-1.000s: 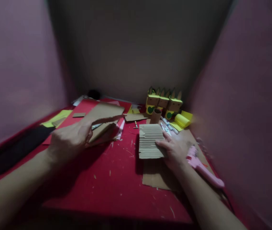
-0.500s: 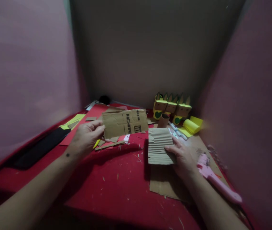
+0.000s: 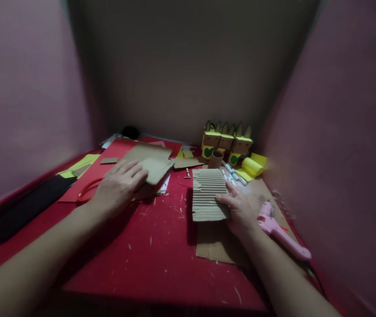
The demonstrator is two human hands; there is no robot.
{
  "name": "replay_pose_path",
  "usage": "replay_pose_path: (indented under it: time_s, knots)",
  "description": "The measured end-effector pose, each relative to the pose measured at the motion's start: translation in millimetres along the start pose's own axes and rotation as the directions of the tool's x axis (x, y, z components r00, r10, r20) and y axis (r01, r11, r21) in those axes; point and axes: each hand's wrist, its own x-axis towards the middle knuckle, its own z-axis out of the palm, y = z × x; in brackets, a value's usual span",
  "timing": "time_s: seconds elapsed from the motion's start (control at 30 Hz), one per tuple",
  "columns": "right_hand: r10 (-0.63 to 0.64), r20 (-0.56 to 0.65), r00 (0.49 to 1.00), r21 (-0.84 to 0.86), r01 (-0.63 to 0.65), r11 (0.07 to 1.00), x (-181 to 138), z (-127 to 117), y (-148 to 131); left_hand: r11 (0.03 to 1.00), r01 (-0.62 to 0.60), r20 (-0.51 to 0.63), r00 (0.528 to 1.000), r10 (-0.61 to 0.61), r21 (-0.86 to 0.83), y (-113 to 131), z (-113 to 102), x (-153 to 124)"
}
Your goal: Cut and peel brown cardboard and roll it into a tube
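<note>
Head view: left hand (image 3: 118,187) lies flat, fingers spread, on loose cardboard scraps (image 3: 156,168) toward the desk's (image 3: 161,264) far left, pinning them down. Right hand (image 3: 240,209), fingers extended and gripping nothing, presses the corrugated cardboard piece (image 3: 207,193) near the right edge, apparently steadying it; its ribbed face is up, edges ragged. Pink glue gun (image 3: 282,235) lies beside.

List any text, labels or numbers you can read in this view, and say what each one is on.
No readable text shows.
The cardboard piece under the left hand shows a plain face.
The ridged cardboard at the right hand is bare.
The pink glue gun and yellow paper boxes show no legible marks.
</note>
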Motion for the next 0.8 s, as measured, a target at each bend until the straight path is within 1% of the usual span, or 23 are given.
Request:
replay_pose_path:
  time_s: [0.03,0.07,0.1,0.13,0.17,0.2,0.23,0.27,0.3,0.33,0.37,0.4,0.5,0.53,0.6,0.73,0.8]
  knots:
    - [-0.007,0.012,1.000,0.011,0.006,1.000,0,0,0,0.996,-0.061,0.044,0.997,0.058,0.069,2,2,1]
    - [-0.017,0.029,0.999,0.023,0.016,1.000,0,0,1,0.992,-0.074,0.070,0.995,0.067,0.105,7,5,2]
    - [-0.030,0.050,0.998,0.031,0.028,0.999,-1,1,1,0.996,-0.019,0.101,0.995,0.011,0.083,15,8,4]
    - [-0.044,0.072,0.996,0.036,0.042,0.998,-1,2,2,0.997,0.079,0.138,0.987,-0.080,0.015,24,11,6]
    - [-0.057,0.095,0.994,0.036,0.054,0.998,-2,3,2,0.977,0.195,0.220,0.960,-0.171,-0.091,35,14,9]
    - [-0.064,0.118,0.991,0.031,0.061,0.998,-3,4,3,0.928,0.292,0.335,0.920,-0.206,-0.230,45,19,12]
    - [-0.063,0.144,0.988,0.019,0.061,0.998,-4,5,4,0.842,0.360,0.457,0.876,-0.157,-0.401,55,25,16]
    - [-0.052,0.169,0.984,0.001,0.052,0.999,-6,6,5,0.715,0.423,0.534,0.841,-0.081,-0.557,64,31,19]
    - [-0.034,0.191,0.981,-0.019,0.038,0.999,-7,7,5,0.579,0.472,0.560,0.828,-0.033,-0.665,71,38,21]
    - [-0.013,0.207,0.978,-0.039,0.021,0.999,-8,7,6,0.470,0.497,0.558,0.830,-0.013,-0.729,77,45,23]
    - [0.010,0.216,0.976,-0.055,0.002,0.998,-8,7,7,0.409,0.505,0.550,0.835,-0.009,-0.760,81,51,24]
    - [0.036,0.222,0.974,-0.065,-0.021,0.998,-9,6,7,0.381,0.515,0.556,0.831,-0.003,-0.768,85,57,24]
    - [0.086,0.246,0.965,-0.057,-0.074,0.996,-9,3,10,0.378,0.542,0.600,0.799,0.044,-0.750,91,68,21]
    - [0.090,0.249,0.964,-0.050,-0.080,0.996,-9,3,11,0.373,0.546,0.605,0.795,0.055,-0.751,92,69,20]
    - [0.067,0.224,0.972,-0.025,-0.063,0.998,-9,5,13,0.357,0.543,0.595,0.803,0.045,-0.760,92,70,19]
    - [0.045,0.132,0.990,0.004,-0.046,0.999,-10,11,16,0.308,0.547,0.566,0.824,-0.034,-0.779,90,66,18]
    - [0.058,0.132,0.989,0.001,-0.059,0.998,-10,12,14,0.286,0.536,0.554,0.832,-0.022,-0.794,90,64,16]
